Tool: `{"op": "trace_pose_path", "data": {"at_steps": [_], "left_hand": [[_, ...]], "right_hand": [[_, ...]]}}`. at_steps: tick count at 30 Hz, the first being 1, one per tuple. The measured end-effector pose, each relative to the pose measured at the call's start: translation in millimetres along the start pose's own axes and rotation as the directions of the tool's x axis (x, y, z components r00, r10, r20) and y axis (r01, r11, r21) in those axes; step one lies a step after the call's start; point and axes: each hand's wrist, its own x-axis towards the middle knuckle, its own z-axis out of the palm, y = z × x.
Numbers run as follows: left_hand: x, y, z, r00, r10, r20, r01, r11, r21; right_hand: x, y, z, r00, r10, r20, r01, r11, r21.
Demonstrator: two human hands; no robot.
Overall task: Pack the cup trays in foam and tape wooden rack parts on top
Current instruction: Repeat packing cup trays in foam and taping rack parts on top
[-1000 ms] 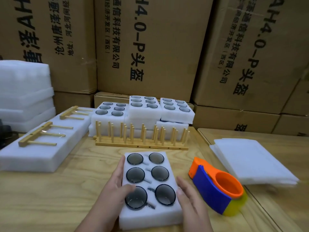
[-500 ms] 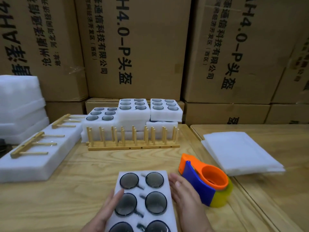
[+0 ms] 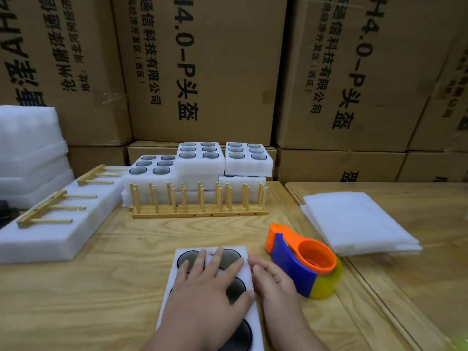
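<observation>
A white foam cup tray [image 3: 247, 282] with dark glass cups in its holes lies on the wooden table in front of me. My left hand [image 3: 210, 282] lies flat on top of it, fingers spread and straight over the cups. My right hand [image 3: 272, 281] rests against the tray's right edge, fingers straight. A long wooden peg rack [image 3: 200, 202] stands behind. Two wooden rack parts [image 3: 48, 210] lie on a white foam slab [image 3: 58, 236] at the left. An orange and blue tape dispenser [image 3: 301, 264] sits right of my right hand.
Several more filled foam trays [image 3: 200, 160] are stacked behind the peg rack. Thin foam sheets [image 3: 354, 221] lie at the right. Thick foam blocks [image 3: 27, 150] are piled at the far left. Large cardboard boxes [image 3: 202, 72] wall off the back.
The tray sits lower in view now, nearer to me. My left hand has moved from the tray's left side onto its top. My right hand stays along the right edge.
</observation>
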Motion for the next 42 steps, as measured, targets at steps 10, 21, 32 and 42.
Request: {"op": "trace_pose_path", "data": {"at_steps": [10, 21, 32, 42], "left_hand": [[-1, 0, 7, 0.996, -0.050, -0.074, 0.049, 0.999, -0.017], [-3, 1, 5, 0.996, -0.039, -0.079, 0.037, 0.999, -0.033], [-2, -1, 5, 0.994, -0.048, -0.098, 0.042, 0.997, -0.057], [-3, 1, 4, 0.994, -0.037, -0.100, 0.032, 0.998, -0.045]], "right_hand": [[-40, -82, -20, 0.926, -0.343, 0.159, 0.357, 0.932, -0.069], [98, -153, -156, 0.866, -0.410, -0.288, -0.007, 0.565, -0.825], [135, -148, -180, 0.929, -0.120, -0.349, -0.341, 0.079, -0.937], [135, -203, -164, 0.848, -0.366, -0.384, -0.048, 0.668, -0.743]]}}
